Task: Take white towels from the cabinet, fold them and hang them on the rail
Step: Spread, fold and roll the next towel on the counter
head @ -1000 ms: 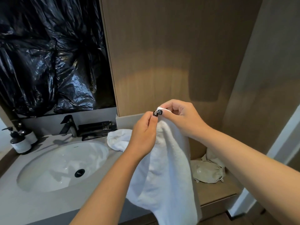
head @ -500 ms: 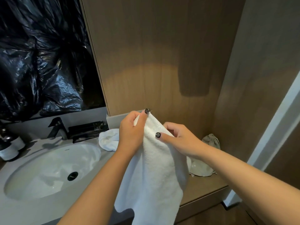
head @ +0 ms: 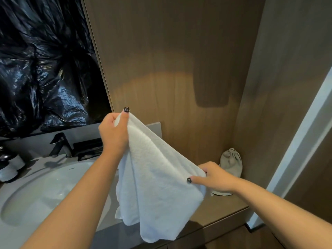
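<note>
A white towel (head: 154, 184) hangs in front of me over the vanity edge, its top edge stretched on a slant from upper left to lower right. My left hand (head: 114, 133) grips the upper corner, held high beside the wooden panel. My right hand (head: 213, 177) pinches the same edge lower down on the right, thumb on the front of the cloth. The rest of the towel droops in loose folds below both hands. No rail or cabinet shows in this view.
A white sink (head: 45, 191) with a black faucet (head: 60, 143) lies at left, pump bottles (head: 9, 168) at the far left. Black plastic sheeting (head: 45, 60) covers the mirror area. A beige cloth bag (head: 230, 161) stands on the wooden shelf (head: 221, 209) in the right corner.
My hands, together at one towel corner a second ago, have spread apart. The right hand slid down and right along the edge while the left rose slightly, pulling the edge taut.
</note>
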Demonstrator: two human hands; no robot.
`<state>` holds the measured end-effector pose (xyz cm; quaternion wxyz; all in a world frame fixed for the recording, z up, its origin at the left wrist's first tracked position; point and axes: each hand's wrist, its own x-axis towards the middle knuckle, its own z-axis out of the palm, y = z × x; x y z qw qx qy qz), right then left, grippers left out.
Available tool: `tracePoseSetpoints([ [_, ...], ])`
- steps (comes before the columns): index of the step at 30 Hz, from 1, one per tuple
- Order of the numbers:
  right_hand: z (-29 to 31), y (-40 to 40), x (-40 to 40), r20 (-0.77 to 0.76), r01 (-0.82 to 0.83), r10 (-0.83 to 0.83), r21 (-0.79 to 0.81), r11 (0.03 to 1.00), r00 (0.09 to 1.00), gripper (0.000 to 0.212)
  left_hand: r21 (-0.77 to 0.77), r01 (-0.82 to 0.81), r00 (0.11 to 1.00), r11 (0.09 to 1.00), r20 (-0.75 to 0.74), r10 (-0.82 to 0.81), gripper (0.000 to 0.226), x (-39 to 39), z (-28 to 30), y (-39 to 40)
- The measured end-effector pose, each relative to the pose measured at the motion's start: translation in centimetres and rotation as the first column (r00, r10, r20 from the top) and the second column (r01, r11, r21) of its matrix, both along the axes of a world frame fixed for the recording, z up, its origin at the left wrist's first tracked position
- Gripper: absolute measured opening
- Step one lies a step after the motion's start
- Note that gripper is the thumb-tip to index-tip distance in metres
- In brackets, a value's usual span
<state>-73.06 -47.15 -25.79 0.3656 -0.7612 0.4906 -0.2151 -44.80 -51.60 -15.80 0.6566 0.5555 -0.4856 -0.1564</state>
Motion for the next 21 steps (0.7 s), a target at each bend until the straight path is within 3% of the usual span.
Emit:
tracePoseSetpoints([
  [3,0.9,-1.0,-2.2,-0.119,0.083,-0.098,-0.128,0.988,0.988,0.048,0.010,-0.042,0.999,0.999,0.016,0.042,0.028,1.0,-0.3,0.0],
  [6,2.4,-1.5,-4.1,-0.358,0.021,-0.101,-0.220,0.975,0.928,0.054,0.017,-0.079,0.997,0.997,-0.002,0.079,0.026,1.9,-0.5,0.1],
  [11,5.1,-1.7,-5.5,-0.580,-0.079,-0.162,-0.367,0.927,0.798,0.046,0.018,-0.095,0.995,0.995,-0.031,0.096,0.026,2.7,-0.4,0.5],
  [15,7.3,-2.4,-7.9,-0.387,0.072,-0.246,-0.414,0.907,0.889,0.025,0.046,-0.039,0.999,0.998,-0.018,0.040,0.025,4.8,-0.5,0.7],
  [18,8.6,-2.6,-8.2,-0.314,0.150,-0.357,-0.530,0.835,0.880,0.023,0.043,0.019,0.999,0.999,0.032,-0.020,0.023,5.1,-0.3,1.4],
  [21,9.9,-2.7,-8.2,-0.113,0.306,-0.465,-0.615,0.727,0.878,0.020,0.032,0.061,0.991,0.998,0.115,-0.064,0.021,5.4,0.1,2.2],
])
